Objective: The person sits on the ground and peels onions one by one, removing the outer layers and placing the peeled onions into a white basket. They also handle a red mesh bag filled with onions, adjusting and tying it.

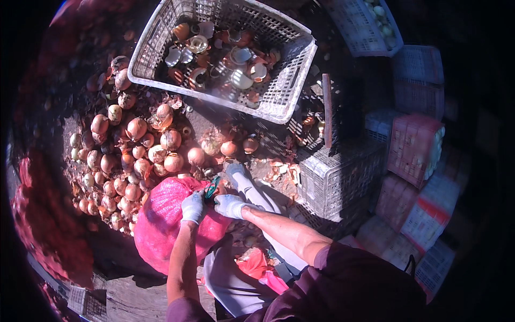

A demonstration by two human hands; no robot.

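Observation:
A full pink mesh sack rests in front of me, with a green tie at its gathered mouth. My left hand, in a pale work glove, is closed on the sack's top beside the tie. Just to its right is my right hand, gloved too, its fingers curled by the sack's mouth; what they grip is too small to tell. Many unpeeled onions lie heaped on the ground beyond and left of the sack.
A tilted plastic crate holds onion peels and pieces. An upturned grey crate stands to the right, with a blade-like upright strip above it. Stacked crates fill the far right. Red mesh sacking lies left, and wooden boards below.

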